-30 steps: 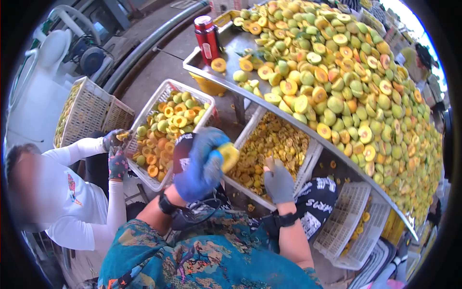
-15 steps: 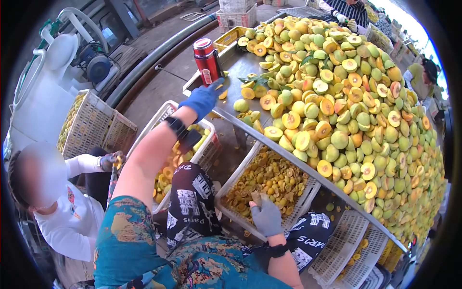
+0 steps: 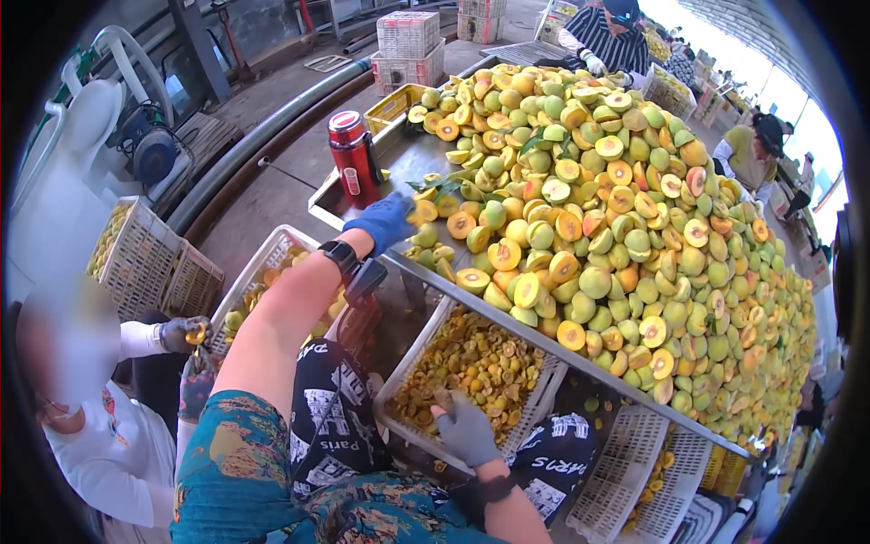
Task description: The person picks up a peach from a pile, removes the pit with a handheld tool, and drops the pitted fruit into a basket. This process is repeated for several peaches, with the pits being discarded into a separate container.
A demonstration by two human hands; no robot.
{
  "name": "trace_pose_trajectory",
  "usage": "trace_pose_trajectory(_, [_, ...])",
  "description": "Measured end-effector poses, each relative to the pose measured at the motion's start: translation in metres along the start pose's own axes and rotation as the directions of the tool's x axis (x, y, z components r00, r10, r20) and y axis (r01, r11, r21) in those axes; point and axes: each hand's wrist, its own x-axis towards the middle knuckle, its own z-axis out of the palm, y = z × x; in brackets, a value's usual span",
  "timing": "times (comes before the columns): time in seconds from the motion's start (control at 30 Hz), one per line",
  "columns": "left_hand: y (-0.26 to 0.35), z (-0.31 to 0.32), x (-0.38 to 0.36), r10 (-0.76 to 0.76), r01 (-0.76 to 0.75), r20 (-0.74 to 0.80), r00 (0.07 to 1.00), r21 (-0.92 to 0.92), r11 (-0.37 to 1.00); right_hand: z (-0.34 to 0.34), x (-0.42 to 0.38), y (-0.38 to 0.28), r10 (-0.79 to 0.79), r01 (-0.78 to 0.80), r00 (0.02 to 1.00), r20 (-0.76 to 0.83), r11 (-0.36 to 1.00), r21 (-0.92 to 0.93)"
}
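My left hand reaches up-forward onto the table's near edge, fingers curled at a halved fruit; firm grasp unconfirmed. My right hand grips a small tool over the pit crate below.

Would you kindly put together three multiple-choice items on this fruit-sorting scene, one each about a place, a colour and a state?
1. Where is the left hand?
A. At the edge of the fruit pile on the metal table
B. Inside a crate on the floor
C. On the red flask

2. What colour is the glove on the left hand?
A. Grey
B. Blue
C. White

3. How is the right hand placed?
A. Raised over the table
B. Resting on the rim of the white crate of pits
C. Gripping the red flask

Answers: 1 A, it reaches fruit beside the flask; 2 B, the glove is blue; 3 B, the grey-gloved hand lies on the crate's near rim.
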Motion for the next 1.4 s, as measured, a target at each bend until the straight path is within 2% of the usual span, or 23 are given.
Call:
trace_pose_trajectory(0.03, [0.005, 0.001, -0.002, 0.043, -0.064, -0.111, 0.993, -0.193, 0.979, 0.0, -0.001, 0.0, 0.025, -0.025, 1.0, -0.007, 0.998, 0.053])
trace_pose_trajectory(0.07, [0.022, -0.009, -0.015, -0.024, 0.022, 0.006, 1.0, -0.65, 0.76, -0.002, -0.002, -0.001, 0.049, -0.047, 0.999, -0.014, 0.993, 0.106])
trace_pose_trajectory(0.1, [0.042, -0.023, -0.034, -0.022, 0.137, 0.138, 0.99, -0.928, 0.347, -0.004, -0.003, -0.005, 0.045, -0.043, 0.999, -0.016, 0.994, 0.104])
trace_pose_trajectory(0.17, [0.063, -0.025, -0.071, 0.075, 0.143, 0.14, 0.987, -0.989, -0.039, -0.012, -0.009, -0.022, 0.047, -0.006, 0.98, -0.193, 0.978, 0.208])
trace_pose_trajectory(0.2, [0.077, -0.025, -0.092, 0.068, 0.144, 0.133, 0.989, -0.971, -0.192, -0.02, -0.014, -0.037, 0.019, 0.032, 0.964, -0.264, 0.982, 0.188])
trace_pose_trajectory(0.23, [0.083, -0.016, -0.109, 0.116, 0.179, 0.151, 0.982, -0.94, -0.289, -0.027, -0.017, -0.049, 0.031, 0.023, 0.962, -0.271, 0.981, 0.192])
trace_pose_trajectory(0.3, [0.104, -0.011, -0.15, 0.098, 0.203, 0.18, 0.979, -0.794, -0.573, -0.038, -0.027, -0.068, -0.021, 0.109, 0.972, -0.236, 0.924, 0.367])
trace_pose_trajectory(0.33, [0.114, -0.006, -0.17, 0.103, 0.046, -0.004, 0.995, -0.878, -0.476, -0.043, -0.033, -0.083, -0.136, 0.225, 0.939, -0.317, 0.937, 0.267])
trace_pose_trajectory(0.37, [0.123, -0.001, -0.188, 0.126, -0.126, -0.186, 0.975, -0.918, -0.376, -0.048, -0.039, -0.098, -0.123, 0.213, 0.941, -0.316, 0.94, 0.267])
trace_pose_trajectory(0.4, [0.132, 0.001, -0.203, 0.003, 0.034, 0.037, 0.999, -0.862, -0.505, -0.052, -0.046, -0.112, -0.168, 0.253, 0.924, -0.342, 0.942, 0.219])
trace_pose_trajectory(0.43, [0.14, 0.002, -0.218, 0.004, 0.044, 0.049, 0.999, -0.859, -0.51, -0.053, -0.05, -0.12, -0.215, 0.292, 0.906, -0.365, 0.941, 0.17])
trace_pose_trajectory(0.5, [0.154, 0.001, -0.245, -0.055, -0.204, -0.199, 0.978, -0.974, -0.096, -0.05, -0.056, -0.123, -0.203, 0.271, 0.927, -0.315, 0.944, 0.189])
trace_pose_trajectory(0.53, [0.154, -0.005, -0.256, -0.05, -0.137, -0.151, 0.987, -0.967, 0.215, -0.046, -0.057, -0.121, -0.217, 0.284, 0.927, -0.307, 0.939, 0.194])
trace_pose_trajectory(0.57, [0.153, -0.002, -0.263, -0.055, -0.136, -0.15, 0.987, -0.968, 0.21, -0.044, -0.058, -0.121, -0.232, 0.298, 0.926, -0.298, 0.933, 0.2])
trace_pose_trajectory(0.63, [0.151, 0.006, -0.275, -0.042, -0.095, -0.087, 0.995, -0.968, -0.234, -0.041, -0.064, -0.127, -0.265, 0.342, 0.902, -0.342, 0.92, 0.19])
trace_pose_trajectory(0.67, [0.155, 0.0, -0.28, -0.088, -0.128, -0.108, 0.99, -0.952, -0.278, -0.039, -0.067, -0.128, -0.283, 0.363, 0.899, -0.334, 0.909, 0.205])
trace_pose_trajectory(0.77, [0.161, -0.011, -0.294, -0.076, -0.156, -0.138, 0.988, -0.926, -0.343, -0.037, -0.075, -0.136, -0.281, 0.357, 0.911, -0.302, 0.904, 0.235])
trace_pose_trajectory(0.83, [0.16, -0.01, -0.296, -0.047, -0.182, -0.176, 0.983, -0.941, -0.284, -0.038, -0.079, -0.141, -0.263, 0.333, 0.924, -0.278, 0.911, 0.245])
trace_pose_trajectory(0.9, [0.162, -0.01, -0.3, -0.051, -0.159, -0.151, 0.987, -0.902, -0.401, -0.04, -0.081, -0.143, -0.321, 0.388, 0.908, -0.27, 0.887, 0.252])
trace_pose_trajectory(1.13, [0.183, -0.018, -0.316, -0.146, -0.26, -0.223, 0.964, -0.903, -0.342, -0.029, -0.088, -0.139, -0.339, 0.438, 0.882, -0.328, 0.845, 0.306])
trace_pose_trajectory(1.2, [0.189, -0.022, -0.32, -0.198, -0.362, -0.343, 0.918, -0.93, -0.066, -0.029, -0.089, -0.139, -0.323, 0.424, 0.881, -0.345, 0.864, 0.273])
trace_pose_trajectory(1.33, [0.179, 0.0, -0.315, -0.186, -0.327, -0.321, 0.929, -0.945, -0.006, -0.037, -0.093, -0.136, -0.298, 0.364, 0.908, -0.295, 0.91, 0.199])
trace_pose_trajectory(1.4, [0.177, 0.005, -0.312, -0.192, -0.285, -0.274, 0.942, -0.958, -0.032, -0.042, -0.095, -0.135, -0.272, 0.296, 0.93, -0.247, 0.953, 0.064])
